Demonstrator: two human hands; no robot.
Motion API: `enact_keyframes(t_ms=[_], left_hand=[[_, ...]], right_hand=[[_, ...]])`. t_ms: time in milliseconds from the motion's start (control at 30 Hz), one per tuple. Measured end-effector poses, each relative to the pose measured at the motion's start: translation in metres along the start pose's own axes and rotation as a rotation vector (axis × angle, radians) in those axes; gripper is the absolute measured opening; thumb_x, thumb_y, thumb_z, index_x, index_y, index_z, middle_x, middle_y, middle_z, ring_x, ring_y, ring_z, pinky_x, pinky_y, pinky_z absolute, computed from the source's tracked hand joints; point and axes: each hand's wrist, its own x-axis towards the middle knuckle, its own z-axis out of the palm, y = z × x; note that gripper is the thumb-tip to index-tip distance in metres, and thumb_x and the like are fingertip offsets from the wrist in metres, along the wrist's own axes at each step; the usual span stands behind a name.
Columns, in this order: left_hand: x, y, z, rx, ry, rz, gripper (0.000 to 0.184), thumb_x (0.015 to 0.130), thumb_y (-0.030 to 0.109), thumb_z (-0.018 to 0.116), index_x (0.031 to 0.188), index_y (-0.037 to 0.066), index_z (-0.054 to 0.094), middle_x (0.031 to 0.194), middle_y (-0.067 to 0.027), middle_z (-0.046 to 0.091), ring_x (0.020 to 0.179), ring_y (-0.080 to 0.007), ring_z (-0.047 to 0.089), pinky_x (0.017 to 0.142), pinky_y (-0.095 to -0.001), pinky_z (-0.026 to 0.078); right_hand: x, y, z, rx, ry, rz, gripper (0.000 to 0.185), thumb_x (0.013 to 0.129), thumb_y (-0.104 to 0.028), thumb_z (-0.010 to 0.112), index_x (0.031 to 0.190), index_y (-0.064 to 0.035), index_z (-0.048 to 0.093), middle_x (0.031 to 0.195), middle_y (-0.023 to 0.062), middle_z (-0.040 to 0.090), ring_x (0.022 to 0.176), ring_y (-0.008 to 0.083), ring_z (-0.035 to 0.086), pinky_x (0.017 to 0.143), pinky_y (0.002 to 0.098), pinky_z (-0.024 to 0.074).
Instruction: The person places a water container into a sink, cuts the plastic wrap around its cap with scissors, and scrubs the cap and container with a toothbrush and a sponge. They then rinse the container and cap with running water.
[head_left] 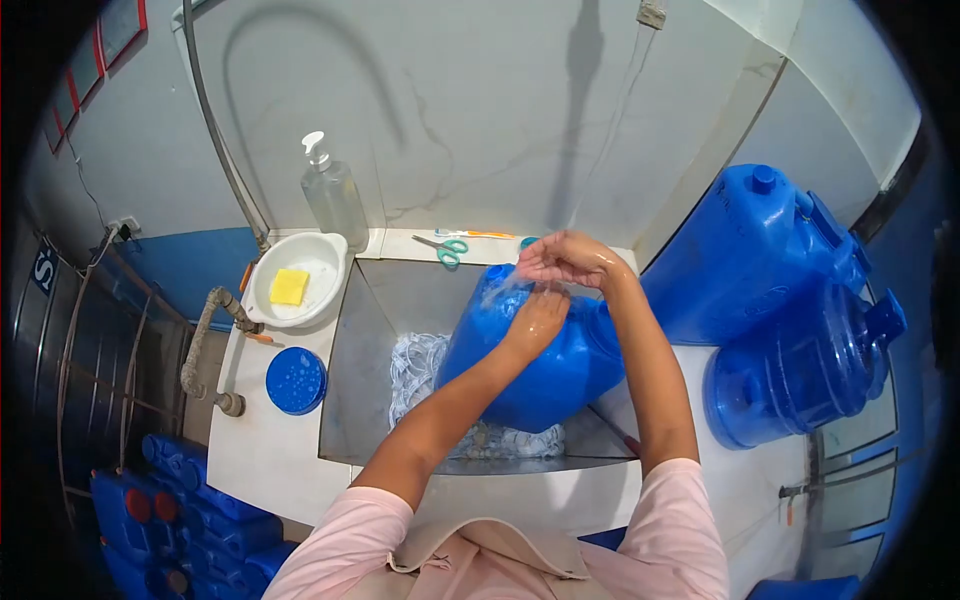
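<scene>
While the blue jug [545, 375] is propped in the metal sink [385, 300] on a heap of pale crumpled material [415, 365], its top is being worked on with both wet hands. The left hand [540, 318] is laid on the upper part of the jug; whether the jug is pinched or merely pressed by it cannot be told, as the fingers are partly hidden. The right hand [570, 260] is held just above, palm partly turned to view, its fingers stretched out and gently curved, with nothing seen to be held. Beside it, a whitish blur, apparently splashing water, is seen over the jug's top, so the step in hand is judged to be wetting or rinsing. For the next move, a steady jug and a free right hand would be called for. On the counter [260, 430], the yellow sponge [289, 287] is kept in a white bowl [325, 255], and scissors [449, 252] and a toothbrush [485, 234] are set behind the sink.
</scene>
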Motion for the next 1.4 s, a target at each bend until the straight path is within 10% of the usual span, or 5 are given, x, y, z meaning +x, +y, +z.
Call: enact_keyframes(t_ms=[267, 467, 667, 767, 1400], left_hand=[[0.016, -0.027, -0.01, 0.04, -0.011, 0.036, 0.023, 0.075, 0.014, 0.054, 0.094, 0.001, 0.057, 0.083, -0.0162, 0.06, 0.087, -0.0279, 0.058, 0.079, -0.0377, 0.046], [-0.002, -0.06, -0.056, -0.166, -0.529, -0.297, 0.041, 0.077, 0.037, 0.059, 0.095, 0.001, 0.057, 0.085, -0.0226, 0.062, 0.081, -0.0358, 0.061, 0.071, -0.0453, 0.048], [-0.038, -0.058, -0.09, -0.293, -0.56, -0.414, 0.047, 0.079, 0.042, 0.057, 0.1, 0.0, 0.055, 0.085, -0.0224, 0.063, 0.082, -0.0394, 0.061, 0.073, -0.0484, 0.048], [-0.041, -0.049, -0.096, -0.258, -0.553, -0.437, 0.047, 0.08, 0.042, 0.056, 0.1, 0.0, 0.054, 0.084, -0.0219, 0.063, 0.079, -0.0393, 0.061, 0.071, -0.0482, 0.048], [-0.049, -0.055, -0.108, -0.181, -0.734, -0.49, 0.038, 0.073, 0.037, 0.063, 0.093, 0.004, 0.061, 0.089, -0.0185, 0.064, 0.085, -0.0359, 0.061, 0.073, -0.0459, 0.048]], right_hand=[[-0.01, 0.001, -0.001, -0.423, 0.199, -0.13, 0.013, 0.078, -0.001, 0.046, 0.078, 0.0016, 0.059, 0.07, 0.0093, 0.059, 0.064, 0.0156, 0.06, 0.057, 0.0248, 0.0504], [0.001, 0.003, -0.007, -0.453, 0.282, -0.135, 0.012, 0.075, -0.004, 0.049, 0.076, 0.0017, 0.059, 0.066, 0.0095, 0.06, 0.056, 0.016, 0.057, 0.052, 0.027, 0.0474], [0.052, 0.08, -0.022, -1.132, 0.234, 0.022, 0.057, 0.09, -0.045, 0.04, 0.12, 0.0027, 0.052, 0.121, 0.0224, 0.053, 0.109, 0.0328, 0.053, 0.092, 0.0397, 0.0418], [0.031, 0.073, 0.009, -0.863, 0.042, 0.267, 0.074, 0.088, -0.061, 0.029, 0.131, -0.0017, 0.042, 0.136, 0.0217, 0.038, 0.127, 0.0337, 0.035, 0.104, 0.0385, 0.0289], [0.024, 0.082, 0.025, -0.266, -0.109, 0.503, 0.048, 0.086, -0.047, 0.055, 0.109, -0.0058, 0.057, 0.098, 0.011, 0.065, 0.08, 0.0184, 0.065, 0.072, 0.0337, 0.0555]])
